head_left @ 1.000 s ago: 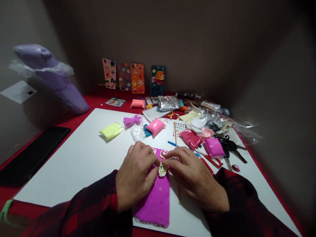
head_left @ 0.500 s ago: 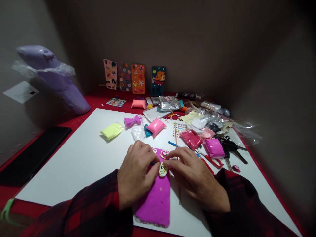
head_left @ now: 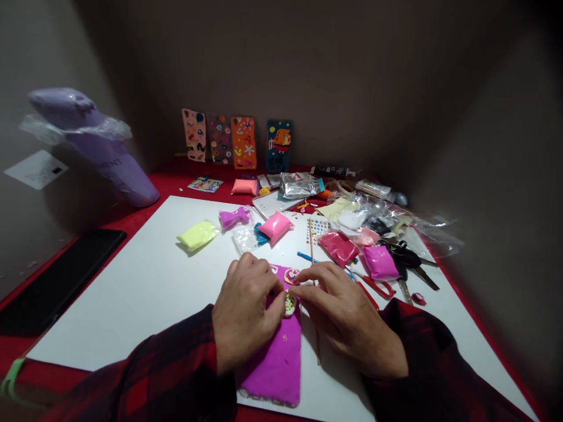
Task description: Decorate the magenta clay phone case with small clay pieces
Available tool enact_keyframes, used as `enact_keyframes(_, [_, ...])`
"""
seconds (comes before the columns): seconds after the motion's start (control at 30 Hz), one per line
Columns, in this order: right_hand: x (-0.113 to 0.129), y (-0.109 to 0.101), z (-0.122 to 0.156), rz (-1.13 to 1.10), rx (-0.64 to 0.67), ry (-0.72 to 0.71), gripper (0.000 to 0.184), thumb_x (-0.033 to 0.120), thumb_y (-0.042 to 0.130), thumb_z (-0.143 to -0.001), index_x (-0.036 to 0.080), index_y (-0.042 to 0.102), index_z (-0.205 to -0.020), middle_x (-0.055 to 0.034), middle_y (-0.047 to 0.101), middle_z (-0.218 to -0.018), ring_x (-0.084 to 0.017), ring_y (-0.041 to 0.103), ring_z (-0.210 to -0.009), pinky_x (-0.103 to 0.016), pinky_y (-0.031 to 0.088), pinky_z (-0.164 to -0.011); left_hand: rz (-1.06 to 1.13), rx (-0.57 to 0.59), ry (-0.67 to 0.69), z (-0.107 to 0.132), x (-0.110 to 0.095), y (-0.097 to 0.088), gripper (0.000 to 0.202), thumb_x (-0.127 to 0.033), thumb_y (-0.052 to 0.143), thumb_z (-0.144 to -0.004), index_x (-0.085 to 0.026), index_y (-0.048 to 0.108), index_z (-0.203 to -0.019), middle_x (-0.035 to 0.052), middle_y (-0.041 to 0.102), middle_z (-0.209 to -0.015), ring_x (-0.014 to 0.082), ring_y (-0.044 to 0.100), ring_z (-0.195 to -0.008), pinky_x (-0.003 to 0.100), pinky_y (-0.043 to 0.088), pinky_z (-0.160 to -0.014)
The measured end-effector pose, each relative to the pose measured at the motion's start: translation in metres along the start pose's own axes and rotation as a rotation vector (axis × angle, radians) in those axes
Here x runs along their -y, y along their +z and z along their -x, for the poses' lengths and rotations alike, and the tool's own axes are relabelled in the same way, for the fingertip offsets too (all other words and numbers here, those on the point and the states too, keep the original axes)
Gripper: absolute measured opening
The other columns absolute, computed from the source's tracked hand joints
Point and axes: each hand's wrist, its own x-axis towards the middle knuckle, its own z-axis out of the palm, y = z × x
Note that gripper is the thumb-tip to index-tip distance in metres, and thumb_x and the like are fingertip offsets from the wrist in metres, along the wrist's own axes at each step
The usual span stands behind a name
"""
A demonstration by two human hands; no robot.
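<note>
A phone case covered in magenta clay (head_left: 277, 357) lies on the white board in front of me. On its upper part sits a small round clay piece (head_left: 290, 305) with yellow, white and dark bits. A pink, yellow and white clay shape (head_left: 291, 276) is just above it. My left hand (head_left: 250, 308) rests over the case's upper left, thumb and fingers pinched at the round piece's edge. From the other side, my right hand (head_left: 347, 316) brings its thumb and index finger together at the same edge. What the fingertips pinch is too small to make out.
Packets of yellow (head_left: 197, 235), pink (head_left: 276, 227) and red clay (head_left: 338, 247) lie beyond my hands. A thin wooden stick (head_left: 312, 240), red-handled scissors (head_left: 379, 287) and keys or blades (head_left: 424, 276) are at right. Decorated phone cases (head_left: 244, 142) lean on the back wall; a black phone-like slab (head_left: 61, 275) lies left.
My left hand has shifted slightly right, closer to my right fingertips, covering more of the round piece's left side. The whole view has moved slightly.
</note>
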Motion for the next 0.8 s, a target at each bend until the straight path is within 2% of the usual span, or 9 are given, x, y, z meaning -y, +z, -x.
enact_keyframes(0.2, [0.001, 0.0, 0.001, 0.002, 0.011, 0.005, 0.027, 0.008, 0.046, -0.086, 0.018, 0.058, -0.109, -0.0088, 0.056, -0.106, -0.022, 0.048, -0.095, -0.039, 0.042, -0.076, 0.02, -0.022, -0.012, 0.001, -0.002, -0.001, 0.017, -0.019, 0.053, -0.081, -0.017, 0.055, -0.064, 0.0028, 0.055, -0.075, 0.02, 0.043, -0.082, 0.037, 0.035, -0.074])
enact_keyframes(0.3, [0.001, -0.002, 0.002, 0.03, -0.03, 0.037, 0.026, 0.009, 0.049, -0.085, 0.018, 0.058, -0.109, -0.0086, 0.058, -0.104, -0.022, 0.05, -0.094, -0.039, 0.042, -0.076, 0.028, -0.036, -0.01, 0.002, -0.001, -0.002, 0.018, -0.019, 0.053, -0.082, -0.017, 0.054, -0.064, 0.0026, 0.055, -0.075, 0.0198, 0.043, -0.081, 0.037, 0.035, -0.074])
enact_keyframes(0.5, [-0.009, -0.013, 0.006, 0.055, -0.369, 0.262, 0.017, 0.012, 0.054, -0.085, 0.018, 0.061, -0.098, -0.0045, 0.062, -0.087, -0.018, 0.055, -0.081, -0.033, 0.043, -0.07, 0.061, -0.094, 0.003, 0.003, 0.005, -0.005, 0.01, -0.015, 0.051, -0.082, -0.017, 0.058, -0.074, 0.0022, 0.056, -0.075, 0.0197, 0.044, -0.082, 0.037, 0.036, -0.074])
enact_keyframes(0.57, [-0.013, -0.015, 0.004, 0.046, -0.413, 0.31, 0.011, 0.014, 0.056, -0.085, 0.019, 0.062, -0.093, -0.003, 0.063, -0.084, -0.016, 0.056, -0.078, -0.03, 0.042, -0.068, 0.074, -0.131, 0.02, 0.003, 0.007, -0.005, 0.01, -0.014, 0.05, -0.083, -0.017, 0.058, -0.079, 0.0025, 0.057, -0.076, 0.0199, 0.044, -0.083, 0.037, 0.036, -0.075])
enact_keyframes(0.63, [-0.014, -0.018, 0.002, 0.044, -0.375, 0.348, 0.007, 0.017, 0.056, -0.085, 0.019, 0.062, -0.088, -0.0019, 0.063, -0.081, -0.015, 0.056, -0.075, -0.029, 0.042, -0.067, 0.076, -0.155, 0.041, 0.004, 0.01, -0.007, 0.011, -0.015, 0.049, -0.084, -0.017, 0.058, -0.079, 0.0028, 0.058, -0.077, 0.0199, 0.044, -0.083, 0.037, 0.037, -0.075])
enact_keyframes(0.8, [-0.002, -0.033, 0.001, 0.061, -0.178, 0.468, 0.008, 0.018, 0.053, -0.086, 0.021, 0.06, -0.082, 0.0006, 0.062, -0.076, -0.014, 0.056, -0.069, -0.027, 0.04, -0.064, 0.052, -0.183, 0.075, 0.006, 0.014, -0.011, 0.011, -0.019, 0.049, -0.085, -0.018, 0.057, -0.077, 0.0029, 0.059, -0.078, 0.0204, 0.045, -0.083, 0.037, 0.037, -0.074])
